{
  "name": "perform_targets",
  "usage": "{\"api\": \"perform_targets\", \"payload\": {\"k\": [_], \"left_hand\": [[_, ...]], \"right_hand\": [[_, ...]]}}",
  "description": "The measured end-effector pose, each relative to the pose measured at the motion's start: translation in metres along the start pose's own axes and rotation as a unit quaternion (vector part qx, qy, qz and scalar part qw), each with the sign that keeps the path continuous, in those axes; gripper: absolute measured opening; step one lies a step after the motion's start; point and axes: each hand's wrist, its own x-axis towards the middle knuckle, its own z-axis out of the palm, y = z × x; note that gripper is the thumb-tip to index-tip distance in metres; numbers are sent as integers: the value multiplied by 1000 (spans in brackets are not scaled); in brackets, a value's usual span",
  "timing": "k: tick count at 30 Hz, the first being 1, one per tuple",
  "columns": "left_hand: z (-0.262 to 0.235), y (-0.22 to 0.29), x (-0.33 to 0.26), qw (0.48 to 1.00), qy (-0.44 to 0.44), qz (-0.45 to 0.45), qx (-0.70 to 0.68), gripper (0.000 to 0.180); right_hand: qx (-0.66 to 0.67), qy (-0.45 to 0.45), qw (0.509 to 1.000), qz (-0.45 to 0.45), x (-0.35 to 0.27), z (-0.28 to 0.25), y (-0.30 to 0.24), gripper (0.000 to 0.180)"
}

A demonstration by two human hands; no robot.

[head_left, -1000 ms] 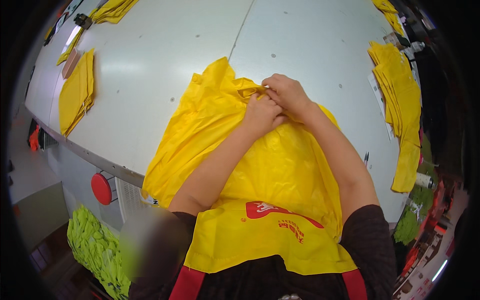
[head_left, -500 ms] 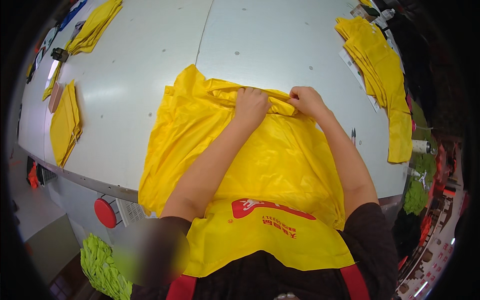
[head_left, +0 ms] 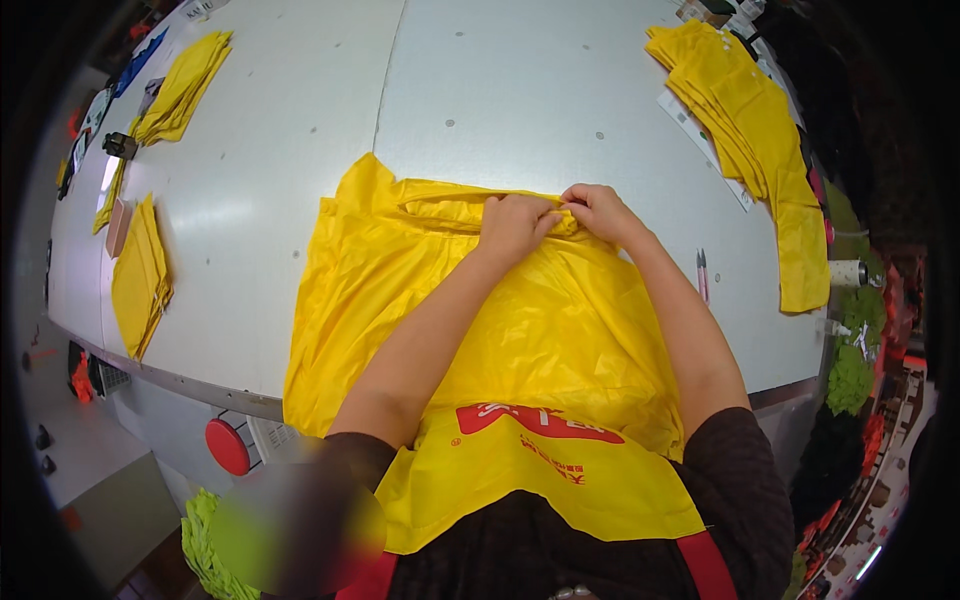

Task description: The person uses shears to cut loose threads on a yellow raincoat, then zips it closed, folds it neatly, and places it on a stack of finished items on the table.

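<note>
The wide white work table (head_left: 520, 90) filled most of the view. On it, at the near edge, lay the large thin yellow plastic garment (head_left: 440, 300), crumpled and shiny, with its lower part hanging over the table edge toward the person. This garment is the landmark for all other places.

To the far right of the garment lay a long stack of folded yellow garments (head_left: 745, 120), well apart from it. To the far left were two smaller yellow piles, one flat pile near the table edge (head_left: 140, 275) and one further pile (head_left: 185, 85) beyond it.

Both hands were at the far edge of the garment, where the fabric was folded into a narrow band. The left hand (head_left: 515, 225) was clenched on this folded band. The right hand (head_left: 600, 212) pinched the same band just beside it, the two hands touching.

A thin pen (head_left: 701, 272) lay on the table just right of the garment.
</note>
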Motion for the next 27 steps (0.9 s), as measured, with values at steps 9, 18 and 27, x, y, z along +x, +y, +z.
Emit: {"api": "perform_targets", "payload": {"k": [9,18,27], "left_hand": [[9,-8,26,991,-9,-65,117,23],[4,-10,9,974,146,174,-14,20],[19,-1,4,972,87,177,127,22]], "right_hand": [[-153,63,985,-53,2,-11,-33,18],[-9,67,998,4,-3,-15,-26,19],[7,42,999,-8,-6,-12,-28,20]]}}
